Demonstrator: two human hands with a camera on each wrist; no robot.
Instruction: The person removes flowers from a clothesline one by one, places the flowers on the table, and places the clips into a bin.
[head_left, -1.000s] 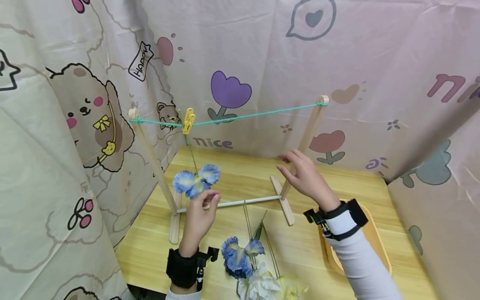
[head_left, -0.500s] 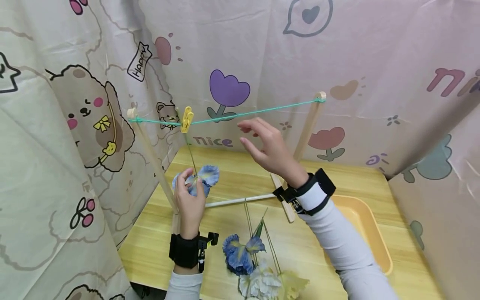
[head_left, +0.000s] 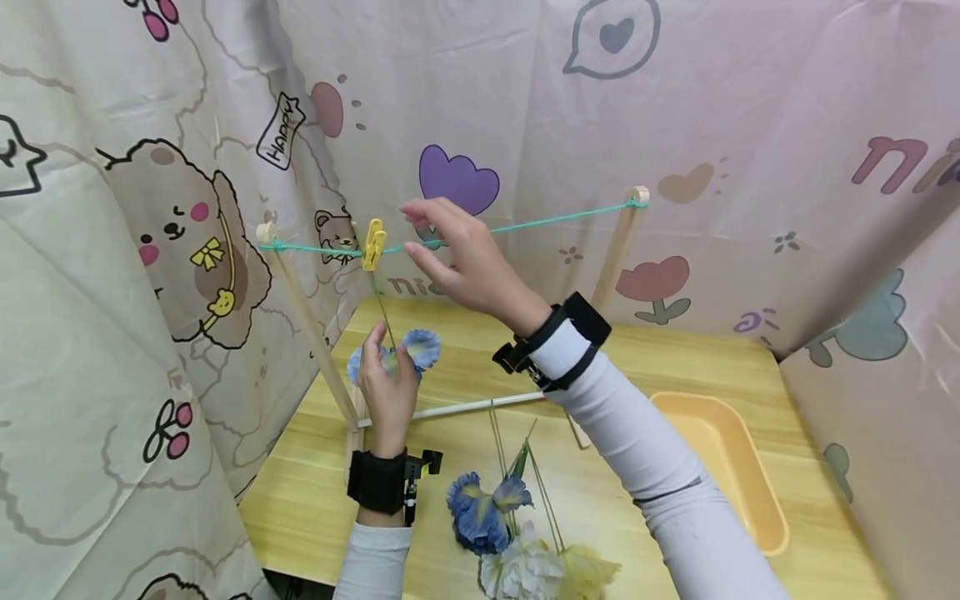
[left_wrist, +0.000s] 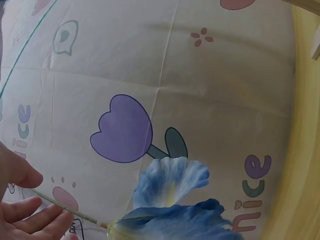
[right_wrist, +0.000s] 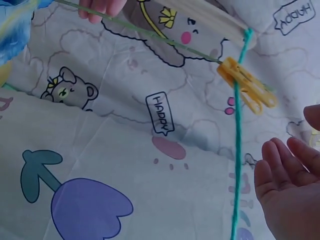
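Observation:
A blue artificial iris (head_left: 422,348) hangs upside down by its stem from a yellow clothespin (head_left: 373,244) on the green string (head_left: 566,218). My left hand (head_left: 388,398) is raised beside the flower, partly covering it in the head view. In the left wrist view, the stem (left_wrist: 75,211) runs between the thumb and the loosely spread fingers, with a gap showing. My right hand (head_left: 468,258) is in the air just right of the clothespin, fingers apart and holding nothing. The right wrist view shows the clothespin (right_wrist: 245,85) gripping the stem's end, a short way from that hand (right_wrist: 292,185).
A wooden stand with a left post (head_left: 315,333), a right post (head_left: 618,250) and a white crossbar (head_left: 480,406) carries the string. Blue (head_left: 480,517), white (head_left: 521,567) and yellow flowers (head_left: 588,573) lie at the table's front. A yellow tray (head_left: 750,467) sits at right.
My right hand has moved left from the right post toward the clothespin. My left hand has risen to the hanging iris's stem. The iris and clothespin stay about where they were.

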